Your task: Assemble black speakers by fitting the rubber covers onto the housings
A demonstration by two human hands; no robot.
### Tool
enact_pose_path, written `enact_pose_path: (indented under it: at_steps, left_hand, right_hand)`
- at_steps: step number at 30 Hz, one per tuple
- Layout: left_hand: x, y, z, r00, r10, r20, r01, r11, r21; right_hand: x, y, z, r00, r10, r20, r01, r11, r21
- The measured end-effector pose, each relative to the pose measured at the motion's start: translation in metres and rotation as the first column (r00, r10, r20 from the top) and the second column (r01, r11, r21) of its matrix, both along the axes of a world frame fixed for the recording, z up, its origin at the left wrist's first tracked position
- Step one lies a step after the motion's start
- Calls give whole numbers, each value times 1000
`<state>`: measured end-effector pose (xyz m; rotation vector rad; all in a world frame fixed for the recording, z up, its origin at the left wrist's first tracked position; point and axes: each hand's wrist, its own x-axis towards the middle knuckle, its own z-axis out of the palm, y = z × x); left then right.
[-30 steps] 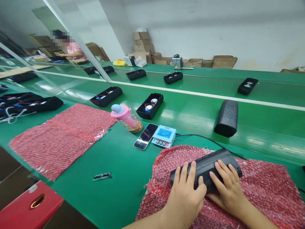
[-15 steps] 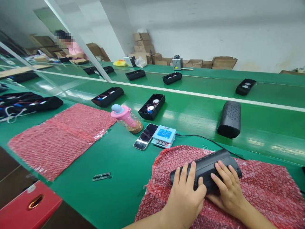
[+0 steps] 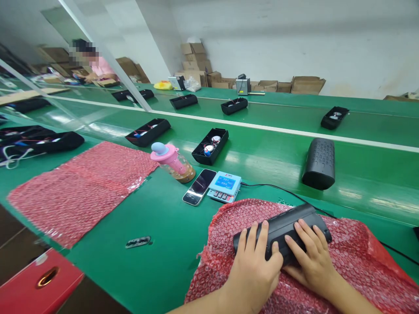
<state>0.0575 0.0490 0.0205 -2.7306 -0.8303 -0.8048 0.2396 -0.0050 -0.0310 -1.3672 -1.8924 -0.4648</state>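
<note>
Head view: both hands are engaged on one black speaker point(image 3: 279, 230), which lies on a red bubble-wrap sheet point(image 3: 355, 255) at the right-hand part of the green tabletop point(image 3: 157, 270). Left hand point(image 3: 252, 266): grasping the speaker's left portion, fingers spread over its top, thumb against the near side. Right hand point(image 3: 312, 259): grasping the right portion, fingers laid across the top, thumb partly hidden at the near side. The hands are apart, with a strip of speaker visible between them.

Along the tabletop's far edge, a small light-blue box with a lit screen point(image 3: 225, 187) sits next to a phone point(image 3: 199, 187); a black cable point(image 3: 273, 186) runs from the box to the right, passing behind the speaker. Whether it connects to the speaker cannot be determined. A drink bottle point(image 3: 175, 163) with a pink top stands beyond the phone. A dark oval strip point(image 3: 138, 242) lies near the near edge, and a second bubble-wrap sheet point(image 3: 85, 187) is spread towards the left, reaching that edge.

Past the far edge, a green belt point(image 3: 262, 157) carries a closed black speaker point(image 3: 319, 163) and an open casing point(image 3: 210, 146) with wiring exposed.
</note>
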Motion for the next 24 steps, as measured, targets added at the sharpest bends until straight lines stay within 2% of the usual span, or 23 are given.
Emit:
enact_pose_path:
  at_steps: [18,24]
  left_hand:
    - [1,-1,-2,1000,25,-4,-25,1000,1]
    - [1,2,-1,998,52,-42,-54,997,-49]
  right_hand:
    - [-1,-1,0,1000,-4,-13,4,1000,3]
    - [0,-2,6,1000,15,-24,-16,999,-50]
